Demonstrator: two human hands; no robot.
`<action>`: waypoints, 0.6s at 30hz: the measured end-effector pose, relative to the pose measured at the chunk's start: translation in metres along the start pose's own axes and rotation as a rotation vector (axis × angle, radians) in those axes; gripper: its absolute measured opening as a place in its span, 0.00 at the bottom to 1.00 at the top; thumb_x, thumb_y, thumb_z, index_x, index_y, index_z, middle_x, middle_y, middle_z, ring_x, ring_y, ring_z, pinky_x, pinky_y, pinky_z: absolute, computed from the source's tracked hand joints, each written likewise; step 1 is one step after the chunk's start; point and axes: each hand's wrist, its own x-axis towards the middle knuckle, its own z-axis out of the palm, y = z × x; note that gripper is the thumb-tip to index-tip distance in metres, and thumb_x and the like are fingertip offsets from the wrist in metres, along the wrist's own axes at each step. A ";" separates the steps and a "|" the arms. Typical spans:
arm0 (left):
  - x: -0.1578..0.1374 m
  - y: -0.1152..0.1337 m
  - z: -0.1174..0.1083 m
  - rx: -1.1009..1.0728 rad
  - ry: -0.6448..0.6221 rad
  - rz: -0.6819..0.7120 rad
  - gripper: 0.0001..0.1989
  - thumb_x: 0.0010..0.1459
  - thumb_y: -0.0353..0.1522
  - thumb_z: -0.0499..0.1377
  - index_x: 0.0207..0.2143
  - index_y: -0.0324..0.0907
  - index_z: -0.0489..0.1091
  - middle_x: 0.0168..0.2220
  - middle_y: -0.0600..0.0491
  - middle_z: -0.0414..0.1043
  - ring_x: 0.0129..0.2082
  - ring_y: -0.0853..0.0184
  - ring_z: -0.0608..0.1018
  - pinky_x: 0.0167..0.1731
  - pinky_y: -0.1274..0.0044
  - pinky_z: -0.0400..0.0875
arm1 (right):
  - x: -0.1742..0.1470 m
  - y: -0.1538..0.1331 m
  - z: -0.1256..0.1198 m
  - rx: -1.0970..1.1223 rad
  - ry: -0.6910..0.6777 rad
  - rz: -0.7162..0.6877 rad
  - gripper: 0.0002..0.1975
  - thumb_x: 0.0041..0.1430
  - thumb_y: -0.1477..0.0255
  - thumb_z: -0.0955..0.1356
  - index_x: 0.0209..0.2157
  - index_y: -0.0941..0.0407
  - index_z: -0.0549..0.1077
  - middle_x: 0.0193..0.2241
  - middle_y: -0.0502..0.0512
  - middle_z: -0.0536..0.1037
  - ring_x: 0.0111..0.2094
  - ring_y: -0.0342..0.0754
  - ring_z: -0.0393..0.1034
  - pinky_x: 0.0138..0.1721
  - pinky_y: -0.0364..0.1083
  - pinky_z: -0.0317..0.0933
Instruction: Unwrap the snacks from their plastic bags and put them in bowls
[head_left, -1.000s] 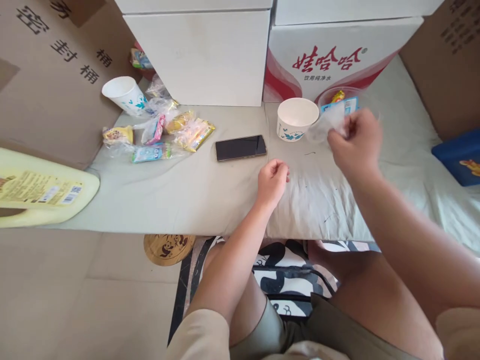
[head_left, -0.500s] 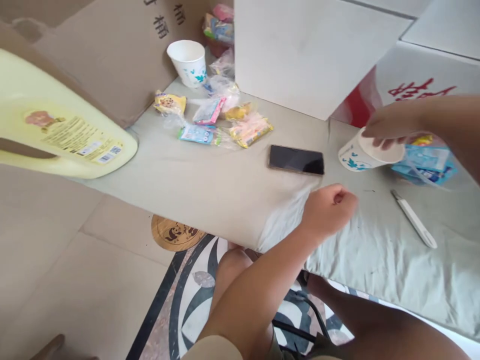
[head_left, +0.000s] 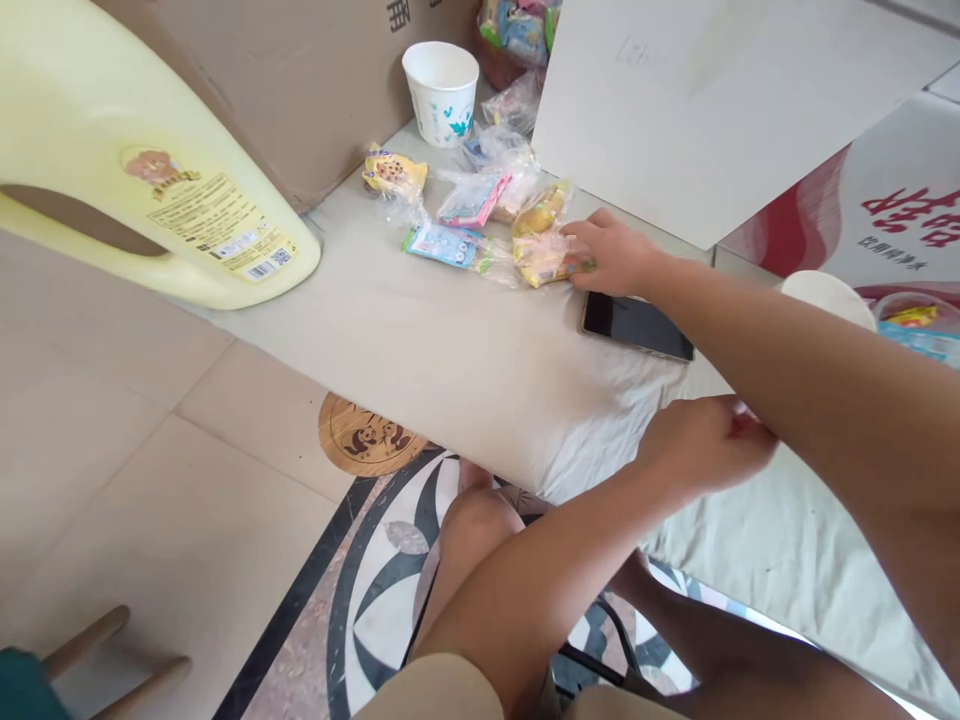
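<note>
My right hand (head_left: 616, 256) reaches across to the snack pile, its fingertips closed on the right end of a pink-and-yellow snack packet (head_left: 541, 258). Close to my left hand (head_left: 712, 447), which is a closed fist over the cloth, passes my right forearm. A bit of red shows at the fist's curled fingers, too small to name. Beside the packet lie a yellow wrapped snack (head_left: 541, 208), a pink-edged packet (head_left: 474, 200), a blue packet (head_left: 442, 245) and a yellow cookie packet (head_left: 395, 172). Just below my right wrist is a black phone (head_left: 637, 326).
A paper cup (head_left: 441, 95) stands behind the snacks, against a cardboard box (head_left: 300, 90). Another paper cup (head_left: 827, 298) is partly behind my forearm. A large yellow jug (head_left: 225, 225) fills the left. White boxes (head_left: 697, 110) line the back.
My right hand has left the right-hand paper cup and moved left to the snack packet. My left hand remains a fist. The view has shifted, so the jug and snacks appear farther right.
</note>
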 end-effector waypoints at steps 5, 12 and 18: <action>0.007 -0.001 0.009 0.001 0.020 0.043 0.09 0.56 0.41 0.52 0.26 0.48 0.62 0.28 0.51 0.71 0.33 0.57 0.74 0.32 0.70 0.64 | -0.034 -0.013 -0.028 -0.033 0.018 0.148 0.45 0.45 0.67 0.79 0.64 0.52 0.63 0.62 0.65 0.62 0.49 0.56 0.70 0.55 0.61 0.65; 0.018 -0.011 0.025 0.020 0.060 0.143 0.10 0.55 0.37 0.54 0.22 0.46 0.60 0.24 0.53 0.68 0.29 0.61 0.71 0.32 0.71 0.64 | -0.107 -0.030 -0.086 0.056 0.217 0.056 0.17 0.49 0.67 0.78 0.41 0.51 0.76 0.52 0.63 0.74 0.51 0.61 0.70 0.55 0.61 0.62; 0.028 -0.016 0.024 -0.212 0.047 0.070 0.04 0.53 0.35 0.59 0.30 0.45 0.69 0.32 0.51 0.75 0.37 0.60 0.77 0.38 0.71 0.69 | -0.280 -0.033 -0.081 -0.102 0.828 0.369 0.15 0.55 0.62 0.74 0.45 0.44 0.75 0.43 0.61 0.77 0.47 0.66 0.72 0.49 0.67 0.65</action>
